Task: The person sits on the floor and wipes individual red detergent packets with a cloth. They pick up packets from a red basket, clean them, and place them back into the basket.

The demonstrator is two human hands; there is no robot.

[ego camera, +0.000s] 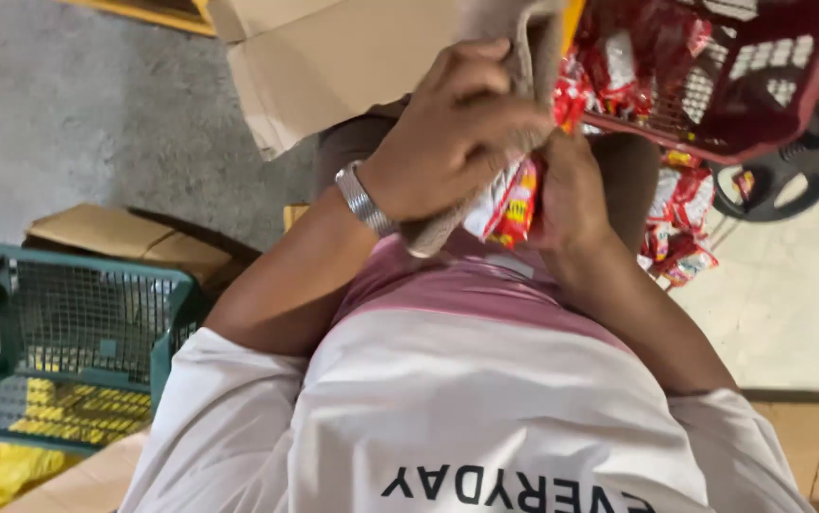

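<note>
Two crates frame the scene: a green mesh crate (86, 332) at lower left and a red crate (742, 76) of snack packets at upper right. Between them, at upper centre, the left hand (447, 133) curls its fingers (485, 81) around a beige cloth (523, 57), touching the right hand (571, 190), which is wrapped around red snack packets (514, 204). Cardboard box (333, 57) sits behind.
</note>
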